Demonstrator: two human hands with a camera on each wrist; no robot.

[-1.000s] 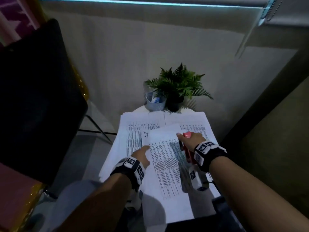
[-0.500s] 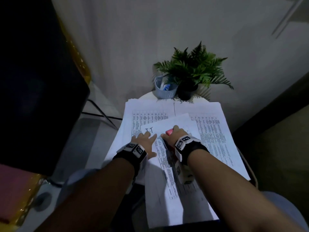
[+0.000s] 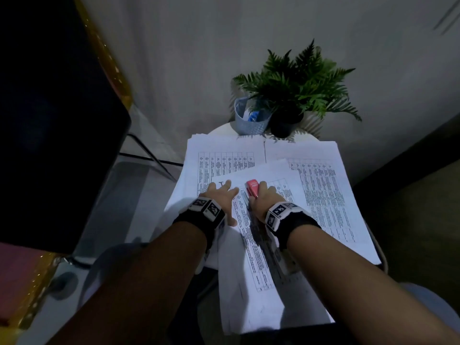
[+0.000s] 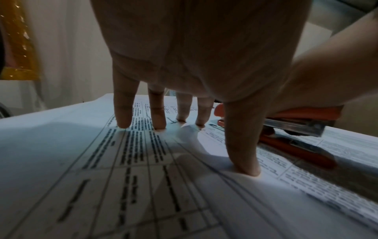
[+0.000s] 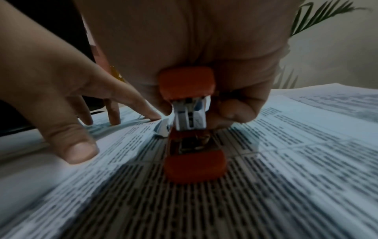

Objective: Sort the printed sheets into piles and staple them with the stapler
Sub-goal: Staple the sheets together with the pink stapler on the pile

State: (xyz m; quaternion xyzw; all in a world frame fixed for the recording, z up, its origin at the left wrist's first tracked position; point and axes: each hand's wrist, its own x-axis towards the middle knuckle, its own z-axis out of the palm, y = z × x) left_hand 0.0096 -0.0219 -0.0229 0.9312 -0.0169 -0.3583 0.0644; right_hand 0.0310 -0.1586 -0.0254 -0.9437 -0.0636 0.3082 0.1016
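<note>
Printed sheets with tables cover a small round table (image 3: 219, 128). A loose set of sheets (image 3: 258, 245) lies slanted on top of two stacks behind it, the left stack (image 3: 219, 158) and the right stack (image 3: 321, 185). My left hand (image 3: 220, 195) presses the top sheets down with straight, spread fingers (image 4: 157, 116). My right hand (image 3: 263, 197) grips a small red stapler (image 3: 252, 186) from above, its base resting on the paper (image 5: 194, 168). In the right wrist view the stapler (image 5: 190, 100) stands partly opened, and my left hand's thumb (image 5: 79, 150) lies beside it.
At the table's far edge stand a blue-grey mesh cup (image 3: 251, 119) and a potted fern (image 3: 296, 88), close to the wall. A dark chair back (image 3: 49, 120) rises on the left. The slanted sheets overhang the near edge toward my lap.
My left hand slid forward and right onto the top sheets, beside the stapler. My right hand with the stapler shifted left toward the sheets' upper corner. The head view tilted down and nearer.
</note>
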